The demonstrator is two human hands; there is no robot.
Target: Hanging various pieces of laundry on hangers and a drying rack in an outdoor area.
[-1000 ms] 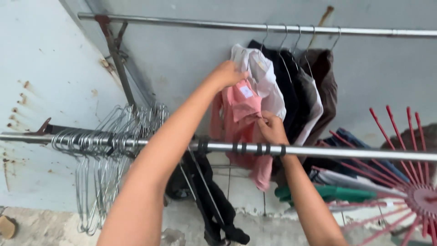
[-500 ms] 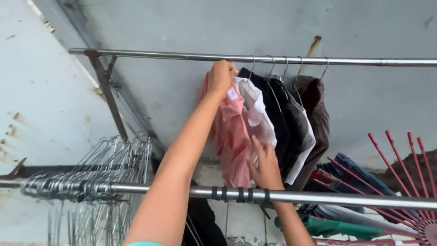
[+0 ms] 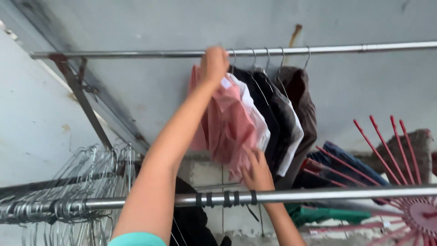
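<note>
The left hand [image 3: 214, 64] grips the pink shirt [image 3: 225, 125] up at the upper steel rail [image 3: 136, 54] while the right hand [image 3: 257, 171] pinches its hem (an unseated hook could drop it).

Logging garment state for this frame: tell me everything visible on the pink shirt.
The pink shirt is a light, thin-looking woven fabric, creased and bunched, with a paler inner side showing. It hangs at the left end of a row of garments under the upper metal rail, against a white shirt. The left hand grips its top at the rail; the right hand holds its lower hem. Its hanger is hidden.
</note>
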